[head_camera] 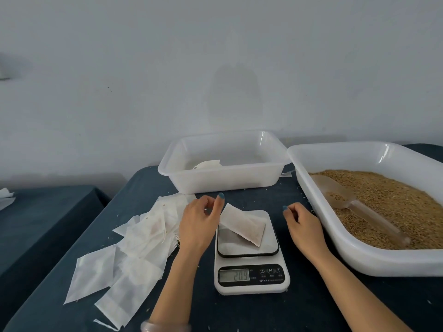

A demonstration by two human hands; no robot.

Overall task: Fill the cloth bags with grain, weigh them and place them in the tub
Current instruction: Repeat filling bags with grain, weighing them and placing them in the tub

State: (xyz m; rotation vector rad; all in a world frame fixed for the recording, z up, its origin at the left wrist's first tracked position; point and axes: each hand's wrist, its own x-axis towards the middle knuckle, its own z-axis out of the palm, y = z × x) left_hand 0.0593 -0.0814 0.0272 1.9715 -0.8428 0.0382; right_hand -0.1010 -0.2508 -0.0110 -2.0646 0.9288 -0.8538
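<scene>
A filled white cloth bag (243,224) lies tilted on the platform of a white kitchen scale (249,254); the display reads about 20.9. My left hand (200,220) hovers just left of the bag's top corner, fingers apart, holding nothing. To the right of the scale my right hand (302,224) hangs loosely curled and empty. A white tub (223,180) behind the scale holds one filled bag (207,164). At the right, a larger white tub (354,252) holds brown grain (393,200) with a clear scoop (347,200) lying in it.
A loose pile of empty white cloth bags (134,248) covers the dark blue tablecloth left of the scale. Stray grains dot the cloth. A second dark table (43,212) stands at the left across a gap. A plain wall rises behind the tubs.
</scene>
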